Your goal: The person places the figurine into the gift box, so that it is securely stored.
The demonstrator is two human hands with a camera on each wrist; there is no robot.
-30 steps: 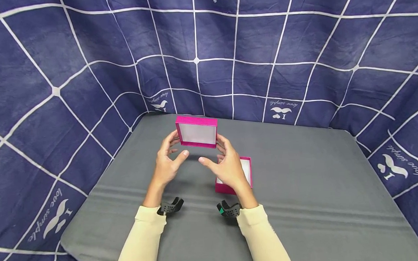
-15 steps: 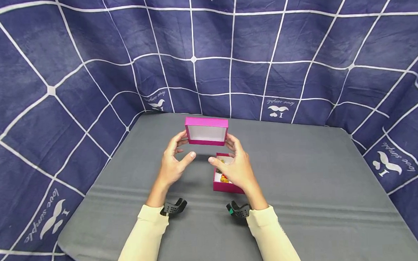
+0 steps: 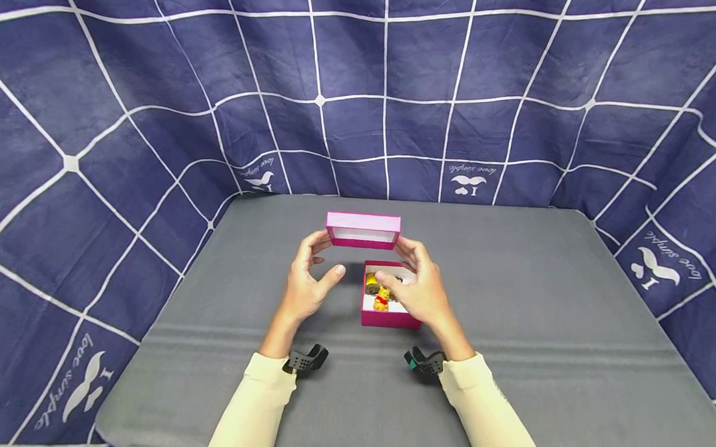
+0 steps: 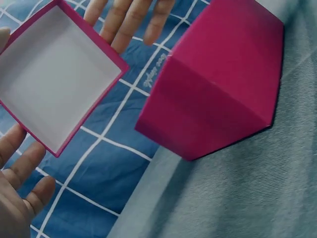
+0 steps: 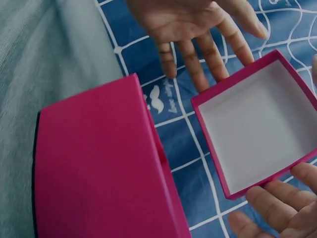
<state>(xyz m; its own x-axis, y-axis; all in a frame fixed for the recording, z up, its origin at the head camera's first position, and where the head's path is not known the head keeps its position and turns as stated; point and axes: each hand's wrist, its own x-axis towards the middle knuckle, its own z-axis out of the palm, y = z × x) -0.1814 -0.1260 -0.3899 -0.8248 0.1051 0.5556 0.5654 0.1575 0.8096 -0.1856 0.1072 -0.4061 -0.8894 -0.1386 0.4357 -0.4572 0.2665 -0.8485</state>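
A magenta box lid (image 3: 365, 240) with a white inside is raised above the table, its hollow side towards me. Straight fingers of my left hand (image 3: 303, 289) press one side of it, those of my right hand (image 3: 425, 290) the other; both thumbs stay off the lid. In the right wrist view, the lid (image 5: 257, 126) hangs between the fingertips. Below it a matching magenta box (image 3: 391, 319) rests on the table. Inside sit a small yellow bear figure (image 3: 381, 301) with red on it and another yellow-and-dark item (image 3: 371, 283). My right hand hides part of the inside.
Grey cloth covers the table (image 3: 518, 310). Behind it and at both sides hangs a blue curtain (image 3: 426, 134) with white grid lines. Each wrist carries a black strap-like device (image 3: 306, 358).
The lid and both hands have shifted right and slightly lower, over the box, and the lid has tilted further down. More of the box's contents now shows.
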